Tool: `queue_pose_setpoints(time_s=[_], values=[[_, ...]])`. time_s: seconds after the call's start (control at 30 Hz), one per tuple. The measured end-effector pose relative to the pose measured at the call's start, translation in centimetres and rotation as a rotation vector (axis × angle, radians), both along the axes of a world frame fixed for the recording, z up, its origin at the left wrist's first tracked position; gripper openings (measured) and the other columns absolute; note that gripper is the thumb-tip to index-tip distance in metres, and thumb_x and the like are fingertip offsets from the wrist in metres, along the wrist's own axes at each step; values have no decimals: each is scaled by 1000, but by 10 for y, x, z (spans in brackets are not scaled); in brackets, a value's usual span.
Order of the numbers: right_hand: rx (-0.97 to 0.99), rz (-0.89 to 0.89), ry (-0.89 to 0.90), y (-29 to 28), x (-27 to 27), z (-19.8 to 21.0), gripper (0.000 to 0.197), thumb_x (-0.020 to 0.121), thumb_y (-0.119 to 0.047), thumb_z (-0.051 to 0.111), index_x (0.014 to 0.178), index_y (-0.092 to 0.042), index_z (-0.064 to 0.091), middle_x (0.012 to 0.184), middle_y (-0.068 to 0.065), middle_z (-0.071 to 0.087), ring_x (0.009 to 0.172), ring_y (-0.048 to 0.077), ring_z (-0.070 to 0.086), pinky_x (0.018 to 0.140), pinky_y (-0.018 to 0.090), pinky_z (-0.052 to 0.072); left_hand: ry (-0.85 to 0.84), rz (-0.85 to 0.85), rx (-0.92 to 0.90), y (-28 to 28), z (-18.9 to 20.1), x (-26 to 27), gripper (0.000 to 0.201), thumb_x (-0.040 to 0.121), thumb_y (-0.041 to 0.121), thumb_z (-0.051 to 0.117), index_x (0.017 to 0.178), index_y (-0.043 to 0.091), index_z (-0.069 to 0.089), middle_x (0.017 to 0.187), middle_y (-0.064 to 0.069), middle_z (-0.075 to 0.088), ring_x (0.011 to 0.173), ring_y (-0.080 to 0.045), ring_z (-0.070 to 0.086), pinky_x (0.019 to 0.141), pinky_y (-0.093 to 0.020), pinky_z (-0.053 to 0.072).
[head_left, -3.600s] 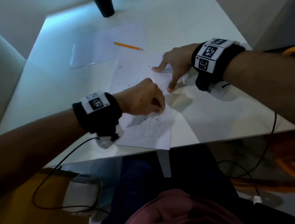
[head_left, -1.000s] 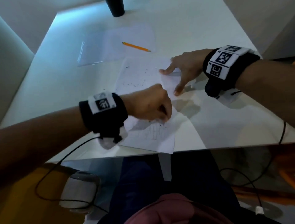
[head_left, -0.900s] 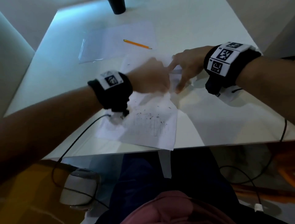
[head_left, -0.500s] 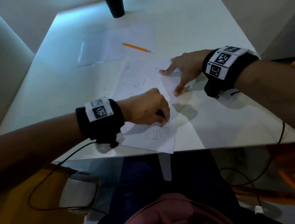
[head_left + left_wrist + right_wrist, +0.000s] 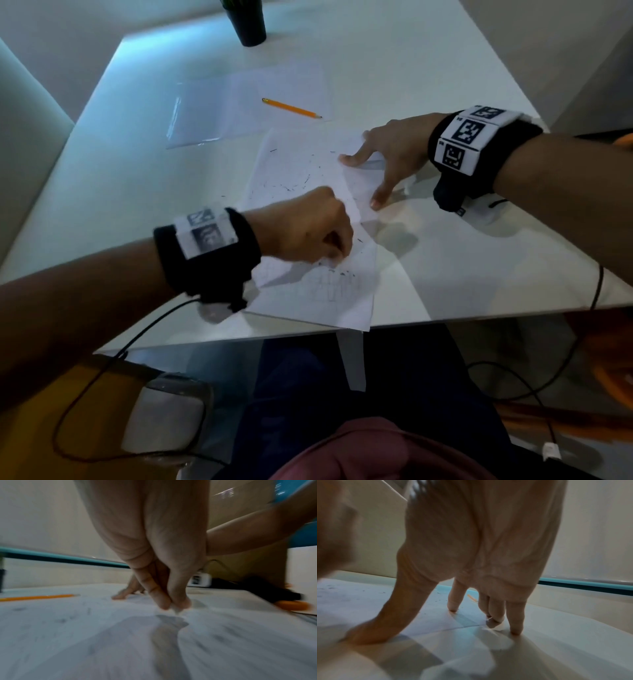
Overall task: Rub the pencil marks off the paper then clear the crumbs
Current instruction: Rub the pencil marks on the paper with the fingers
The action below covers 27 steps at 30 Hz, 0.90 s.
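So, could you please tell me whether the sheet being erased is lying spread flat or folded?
Spread flat: the paper lies open on the table, the right hand pressing its far edge.

Head view looking down, both wrist views close and low, all sharing the paper.

A white paper flecked with dark crumbs lies on the white table, near an orange pencil and a black pot.

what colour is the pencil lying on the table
Orange. The pencil shows best in the head view, lying past the paper.
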State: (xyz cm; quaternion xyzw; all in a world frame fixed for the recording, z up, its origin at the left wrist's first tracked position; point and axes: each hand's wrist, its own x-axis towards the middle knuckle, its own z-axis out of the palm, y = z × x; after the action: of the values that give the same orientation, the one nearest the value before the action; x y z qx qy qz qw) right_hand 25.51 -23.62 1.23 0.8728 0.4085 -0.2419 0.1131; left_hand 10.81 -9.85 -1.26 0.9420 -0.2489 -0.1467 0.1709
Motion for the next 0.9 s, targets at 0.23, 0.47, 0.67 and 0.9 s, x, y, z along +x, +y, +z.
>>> queue_pose_setpoints(time_s=[0.23, 0.47, 0.67, 0.9], values=[[19, -1, -3, 1, 0, -2, 103, 58, -72, 80, 148, -51, 33, 153, 0, 37, 130, 27, 45, 100, 42, 43, -143, 156, 70, 11, -1, 45, 6, 79, 15, 77, 84, 17, 80, 78, 4, 75, 67, -7, 63, 74, -30, 53], [8, 5, -2, 1, 1, -2, 108, 59, -75, 76, 150, -53, 25, 161, 3, 24, 139, 28, 38, 111, 47, 37, -3, -78, 97, 1, -2, -14, 15, 81, 8, 65, 85, 16, 78, 83, 6, 75, 70, -7, 65, 70, -19, 50], [14, 1, -11, 1, -2, 0, 103, 55, -74, 79, 146, -49, 38, 152, 0, 39, 126, 27, 49, 97, 42, 45, -239, 86, 110, 10, -2, 49, 14, 77, 6, 71, 83, 13, 80, 78, -2, 76, 69, -22, 68, 70, -32, 55], [1, 4, 2, -1, 1, -2, 108, 58, -76, 77, 150, -56, 23, 161, 2, 24, 141, 29, 37, 112, 48, 36, -98, 67, -41, 13, -8, -21, 8, 78, 8, 76, 79, 15, 78, 78, 7, 75, 63, -2, 62, 67, -12, 46]])
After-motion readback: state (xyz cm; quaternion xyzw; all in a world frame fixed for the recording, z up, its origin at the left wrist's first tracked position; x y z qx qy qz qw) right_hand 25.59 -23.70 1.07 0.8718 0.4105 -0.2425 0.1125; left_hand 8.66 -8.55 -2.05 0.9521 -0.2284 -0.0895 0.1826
